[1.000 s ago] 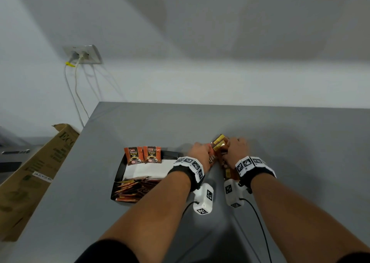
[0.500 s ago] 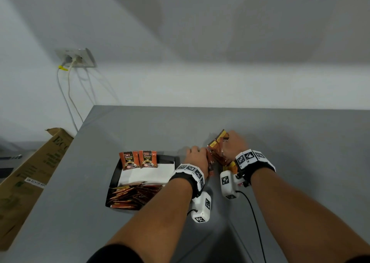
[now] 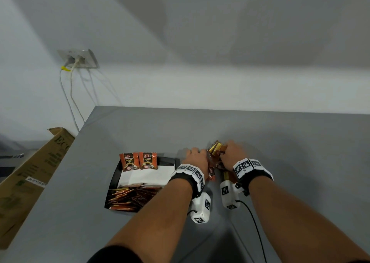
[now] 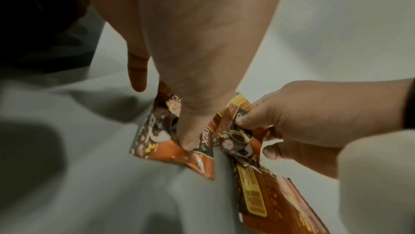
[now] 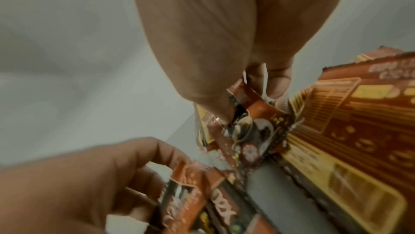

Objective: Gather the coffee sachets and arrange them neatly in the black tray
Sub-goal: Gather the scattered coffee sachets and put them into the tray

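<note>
A: What was held in the black tray (image 3: 115, 177), at the left of the tabletop (image 3: 300, 152)?

B: Two sachets (image 3: 138, 161) were propped upright at its far end, white paper (image 3: 146, 177) was laid in the middle, and a row of sachets (image 3: 130, 195) was packed at the near end.

A: And just right of it?

B: A loose sachet (image 4: 179, 142) was pinched in the grip of the left hand (image 3: 197, 158), thumb curled onto it, presumably so that it could be squared up. Further right, another sachet (image 4: 238, 138) was pinched by the right hand (image 3: 233, 154), with more lying beneath on the tabletop.
</note>
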Demonstrator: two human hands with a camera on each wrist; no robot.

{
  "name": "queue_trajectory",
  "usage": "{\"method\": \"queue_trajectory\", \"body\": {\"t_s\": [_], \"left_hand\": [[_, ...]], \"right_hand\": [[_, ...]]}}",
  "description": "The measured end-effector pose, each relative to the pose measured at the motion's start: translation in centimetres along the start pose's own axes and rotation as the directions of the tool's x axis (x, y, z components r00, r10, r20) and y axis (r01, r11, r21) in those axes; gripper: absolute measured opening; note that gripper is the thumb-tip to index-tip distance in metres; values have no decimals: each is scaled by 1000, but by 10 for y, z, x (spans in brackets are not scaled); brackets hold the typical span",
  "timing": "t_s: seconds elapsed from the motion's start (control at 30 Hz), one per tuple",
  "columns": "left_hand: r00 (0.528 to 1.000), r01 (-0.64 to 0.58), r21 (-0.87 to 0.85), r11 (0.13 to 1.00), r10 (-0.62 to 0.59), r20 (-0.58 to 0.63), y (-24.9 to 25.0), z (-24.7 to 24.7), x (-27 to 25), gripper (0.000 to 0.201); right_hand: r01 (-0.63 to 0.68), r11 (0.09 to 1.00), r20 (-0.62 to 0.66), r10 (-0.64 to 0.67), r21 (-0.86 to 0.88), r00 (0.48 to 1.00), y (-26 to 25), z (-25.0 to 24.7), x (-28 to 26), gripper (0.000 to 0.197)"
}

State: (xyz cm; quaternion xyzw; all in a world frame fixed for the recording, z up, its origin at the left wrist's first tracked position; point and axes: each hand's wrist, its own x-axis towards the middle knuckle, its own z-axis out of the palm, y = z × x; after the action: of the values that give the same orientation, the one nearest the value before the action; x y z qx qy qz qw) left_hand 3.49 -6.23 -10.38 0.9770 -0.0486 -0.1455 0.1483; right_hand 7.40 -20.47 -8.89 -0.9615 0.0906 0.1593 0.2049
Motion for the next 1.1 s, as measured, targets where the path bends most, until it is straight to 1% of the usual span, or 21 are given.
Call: {"method": "queue_trajectory", "body": {"t_s": [0.07,0.13,0.17,0.2,0.23,0.27,0.3,0.33,0.4,0.47,0.5,0.57,0.6,0.63,0.73,0.8,0.87,0.9,1.0,1.07,1.1], "left_hand": [[1000,6,-8,1000,-6,2,0,0,-2,69],[1000,-3,-20,1000,3,17,1,-1,-3,62],[1000,-5,-24,1000,6,25,1,-2,-3,58],[1000,-1,-30,1000,2,27,3,-4,-6,56],[1000,2,-31,1000,-1,30,4,-5,-7,54],[999,10,-40,999,-9,37,6,-8,-10,54],[999,11,-60,998,-9,43,7,-11,-11,53],[998,12,-84,996,-7,57,8,-15,-14,50],[999,-12,-123,992,18,43,8,-24,-16,45],[998,-55,-139,989,55,0,3,-37,-17,42],[997,-78,-139,987,77,-18,-1,-44,-16,40],[996,-84,-155,984,81,-22,-10,-64,-18,33],[997,-76,-186,980,75,-14,-15,-75,-20,30],[997,-72,-232,970,72,-10,-22,-84,-22,27],[999,-53,-343,938,52,-11,-45,-102,-29,18],[1000,-20,-373,928,18,-9,-58,-116,-42,10],[1000,6,-375,927,-8,-3,-71,-128,-56,8],[1000,13,-365,931,-15,-1,-77,-132,-63,8],[999,9,-234,972,-16,-28,-102,-139,-80,5],[1000,-4,-186,983,-1,-31,-119,-141,-86,10],[1000,-13,-173,985,8,-27,-127,-142,-88,13]], "right_hand": [[15,999,32,-17,39,999,1,-7,0,21],[47,997,32,-49,57,998,0,-17,1,9],[61,996,37,-63,59,997,-1,-21,1,7],[69,997,55,-71,33,996,-2,-23,2,13],[76,997,58,-77,14,995,-4,-26,2,14],[71,997,49,-71,4,996,-6,-26,2,10],[81,996,50,-78,-49,996,-7,-26,0,10],[91,989,68,-83,-120,994,-10,-22,-1,15],[106,971,97,-86,-214,991,-13,-12,-2,21],[68,974,71,-54,-215,996,-14,-1,1,25],[31,978,43,-23,-208,999,-14,4,5,31],[-31,976,6,33,-215,999,-13,11,6,53],[-32,972,-8,31,-235,999,-12,13,6,63],[-29,965,-26,22,-261,999,-12,15,4,68],[5,943,-69,-30,-333,997,-10,18,4,66],[8,935,-48,-26,-353,999,-10,20,9,59],[-4,933,-25,-5,-359,1000,-13,16,8,51],[-28,935,-29,19,-353,999,-13,15,10,52],[-70,954,-76,50,-290,996,-14,17,12,61],[-88,967,-117,61,-240,991,-16,19,11,70],[-87,966,-134,55,-244,989,-18,20,9,71]]}}
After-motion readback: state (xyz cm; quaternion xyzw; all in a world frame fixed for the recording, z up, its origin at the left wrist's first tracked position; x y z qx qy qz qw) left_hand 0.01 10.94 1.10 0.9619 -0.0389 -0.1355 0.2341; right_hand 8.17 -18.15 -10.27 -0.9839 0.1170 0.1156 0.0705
